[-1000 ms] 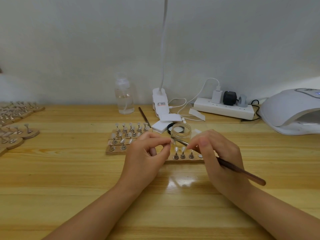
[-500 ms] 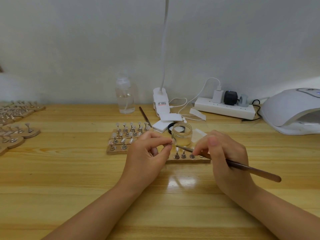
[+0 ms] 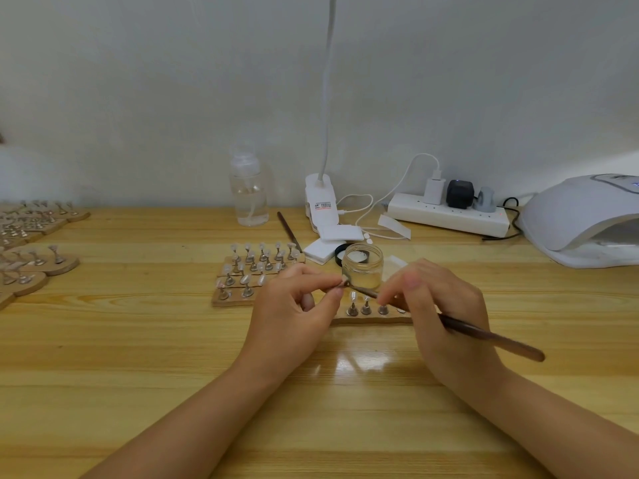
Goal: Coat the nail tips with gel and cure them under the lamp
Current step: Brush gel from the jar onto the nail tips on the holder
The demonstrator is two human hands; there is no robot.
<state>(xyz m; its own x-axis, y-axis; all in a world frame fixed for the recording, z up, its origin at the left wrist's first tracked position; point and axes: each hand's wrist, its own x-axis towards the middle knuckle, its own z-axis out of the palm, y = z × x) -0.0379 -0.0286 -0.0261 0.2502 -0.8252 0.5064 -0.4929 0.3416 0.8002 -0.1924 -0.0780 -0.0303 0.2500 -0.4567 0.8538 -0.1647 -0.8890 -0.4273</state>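
Gel work at a wooden table [image 3: 138,357]: my left hand [image 3: 294,312] pinches a small nail tip [image 3: 344,280] on its stand between thumb and forefinger, the other fingers curled under, while my right hand [image 3: 439,312] grips a dark-handled brush [image 3: 484,335] like a pen, its handle trailing out past my wrist to the right. The brush end meets the nail tip just in front of my left fingertips. Directly behind that point stands an open glass jar [image 3: 362,267] with clear gel at the bottom, its black lid [image 3: 340,252] lying just behind it. Under and between my hands sits a wooden strip [image 3: 373,319] carrying several more tips on metal stands, partly hidden by my right fingers. Just beyond my left hand, a cluster of wooden strips [image 3: 256,271] holds rows of tips, and a second brush [image 3: 288,233] lies behind them. Far off to my left are more loaded strips [image 3: 34,264]. Well beyond my right hand, at the table's right end, the white curing lamp [image 3: 584,219] sits with its opening facing me. Along the wall behind are a clear pump bottle [image 3: 249,198], a white clip lamp [image 3: 320,202] and a power strip [image 3: 449,216].
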